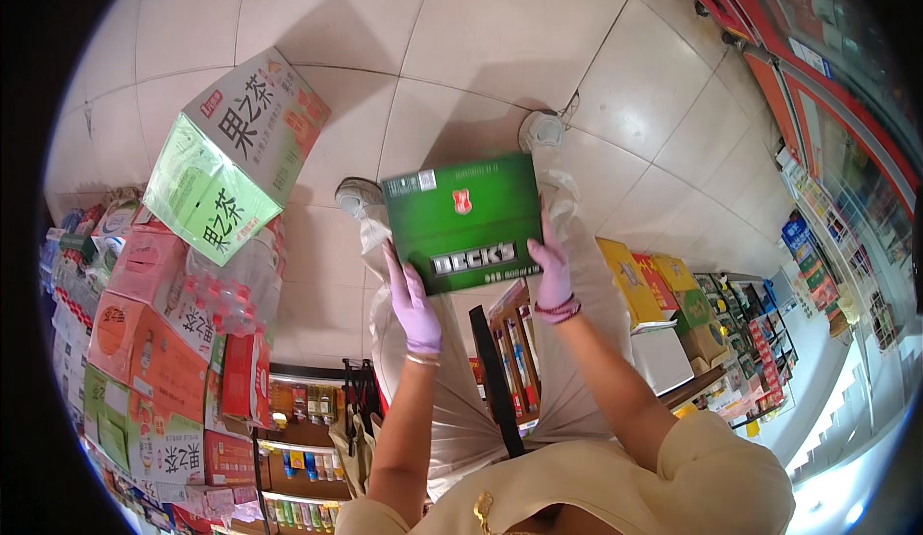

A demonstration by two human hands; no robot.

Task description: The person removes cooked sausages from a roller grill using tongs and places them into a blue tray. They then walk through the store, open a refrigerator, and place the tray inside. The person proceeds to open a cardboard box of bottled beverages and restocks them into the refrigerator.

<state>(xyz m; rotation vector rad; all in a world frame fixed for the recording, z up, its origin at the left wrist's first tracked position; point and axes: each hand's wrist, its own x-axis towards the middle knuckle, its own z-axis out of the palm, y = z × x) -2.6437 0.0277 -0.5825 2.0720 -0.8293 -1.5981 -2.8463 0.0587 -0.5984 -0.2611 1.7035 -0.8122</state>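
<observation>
A green cardboard carton [481,223] with a small red emblem and a dark-and-white label band is held in front of my body, its broad printed face up. My left hand [415,309], in a light purple glove, presses against the carton's near left side. On the right side, my right hand [552,268], gloved the same way and with a dark red bead bracelet at the wrist, grips the other edge, thumb over the printed face. Both hands are closed on the carton from opposite sides. Its underside is hidden.
To the left stands a tall green-and-grey carton [216,184], beside shrink-wrapped bottles [226,295] and stacked drink cartons [168,357]. Shelves with small goods [303,439] are at the lower left. Yellow boxes [625,280] lie at right, and red-framed glass cabinets [836,122] line the far right.
</observation>
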